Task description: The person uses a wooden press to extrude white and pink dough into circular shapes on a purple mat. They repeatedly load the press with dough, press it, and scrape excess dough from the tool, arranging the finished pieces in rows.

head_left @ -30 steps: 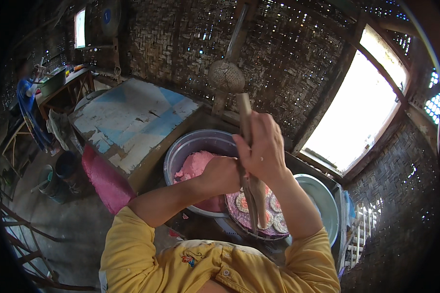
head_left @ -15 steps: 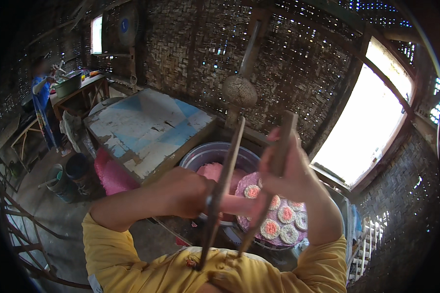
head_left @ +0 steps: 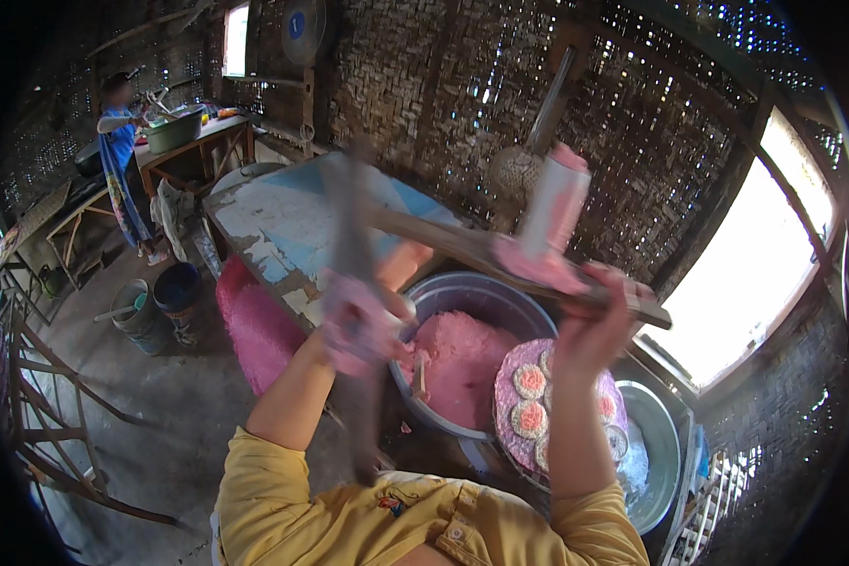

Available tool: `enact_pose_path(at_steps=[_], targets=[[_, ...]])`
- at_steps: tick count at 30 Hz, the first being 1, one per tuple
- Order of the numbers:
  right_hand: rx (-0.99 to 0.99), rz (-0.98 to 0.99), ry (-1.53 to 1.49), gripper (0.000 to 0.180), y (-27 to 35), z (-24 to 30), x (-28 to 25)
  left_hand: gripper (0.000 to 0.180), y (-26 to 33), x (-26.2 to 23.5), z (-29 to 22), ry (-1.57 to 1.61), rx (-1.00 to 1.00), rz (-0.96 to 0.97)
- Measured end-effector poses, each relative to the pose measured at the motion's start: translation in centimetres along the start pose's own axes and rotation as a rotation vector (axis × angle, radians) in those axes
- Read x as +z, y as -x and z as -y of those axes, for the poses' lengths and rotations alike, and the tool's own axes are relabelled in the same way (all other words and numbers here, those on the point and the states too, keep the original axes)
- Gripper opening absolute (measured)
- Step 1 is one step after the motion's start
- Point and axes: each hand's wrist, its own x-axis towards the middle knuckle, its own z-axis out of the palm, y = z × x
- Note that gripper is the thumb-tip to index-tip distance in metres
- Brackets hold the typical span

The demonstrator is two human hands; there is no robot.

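Left hand, coated in pink dough, is clenched around a blurred upright wooden stick. Right hand is wrapped around a flat wooden paddle carrying a pink dough roll, possibly a mould. Both are raised above the metal basin of pink dough; a round tray of patties lies at its 4 o'clock.

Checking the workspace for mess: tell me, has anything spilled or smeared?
Yes. Pink dough coats the left hand and smears the wooden stick held in the right hand. No spill shows outside the basin.
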Motion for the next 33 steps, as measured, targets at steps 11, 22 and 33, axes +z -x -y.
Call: enact_pose_path(at_steps=[11, 22, 33], targets=[[0.874, 1.213, 1.062, 0.033, 8.6, -21.3, -6.4, 0.027, 15.1, -10.5, -4.6, -0.173, 0.692, -0.392], [0.395, 1.523, 1.932, 0.030, 7.3, -25.4, -10.6, 0.047, 19.5, -11.6, -4.4, -0.448, 0.530, -0.703], [-0.012, 2.078, 2.158, 0.025, -0.2, -21.8, -7.2, 0.050, 17.9, -12.5, -3.1, -0.500, 0.452, -0.679]])
